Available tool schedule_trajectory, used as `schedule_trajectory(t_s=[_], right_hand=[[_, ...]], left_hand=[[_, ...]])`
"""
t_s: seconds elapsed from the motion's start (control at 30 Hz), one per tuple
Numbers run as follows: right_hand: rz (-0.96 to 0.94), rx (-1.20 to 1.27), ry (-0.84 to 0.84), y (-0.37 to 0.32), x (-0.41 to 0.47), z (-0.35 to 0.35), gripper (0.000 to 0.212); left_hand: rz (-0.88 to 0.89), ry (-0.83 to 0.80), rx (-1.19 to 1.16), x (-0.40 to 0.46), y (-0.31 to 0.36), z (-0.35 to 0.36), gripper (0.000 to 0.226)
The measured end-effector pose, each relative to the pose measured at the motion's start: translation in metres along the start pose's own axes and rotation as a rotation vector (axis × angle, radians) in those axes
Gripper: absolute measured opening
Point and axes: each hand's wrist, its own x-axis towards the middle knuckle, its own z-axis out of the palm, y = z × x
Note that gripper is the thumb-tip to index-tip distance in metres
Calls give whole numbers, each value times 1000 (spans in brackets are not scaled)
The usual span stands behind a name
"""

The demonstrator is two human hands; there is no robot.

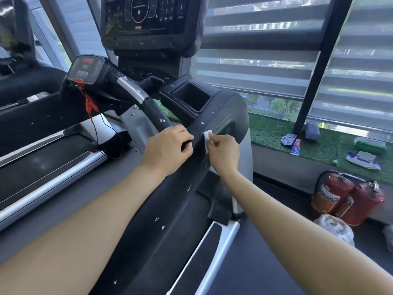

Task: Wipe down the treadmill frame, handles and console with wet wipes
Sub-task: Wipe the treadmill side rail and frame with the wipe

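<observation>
The black treadmill side rail point(170, 209) runs from the bottom centre up to a cup holder point(191, 96) and the dark console screen point(146, 15). White flecks dot the rail. My right hand point(223, 152) pinches a small folded white wet wipe point(207, 137) and holds it against the rail's upper part. My left hand point(168, 150) grips the rail just left of the wipe, fingers curled round it. A curved handle point(146, 103) with a silver band rises toward a small control panel point(85, 69).
A second treadmill belt point(42, 162) lies to the left. At right, a green turf ledge point(276, 135) carries a wipes pack point(363, 159) and a tube point(296, 146). Two red fire extinguishers point(348, 196) and a white bag point(333, 228) sit on the floor below striped blinds.
</observation>
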Motion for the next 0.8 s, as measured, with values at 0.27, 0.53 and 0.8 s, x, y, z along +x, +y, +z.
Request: schedule_trajectory(t_s=[0.27,0.53,0.8], right_hand=[[-83,65,-40,5,-65,10,25],[43,19,45,21,-2,10,27],[-84,86,-44,30,-57,13,22]], left_hand=[[-8,-5,-10,1,-1,1,24],[-28,23,-31,0,-1,4,21],[-38,15,-24,0,-2,5,24]])
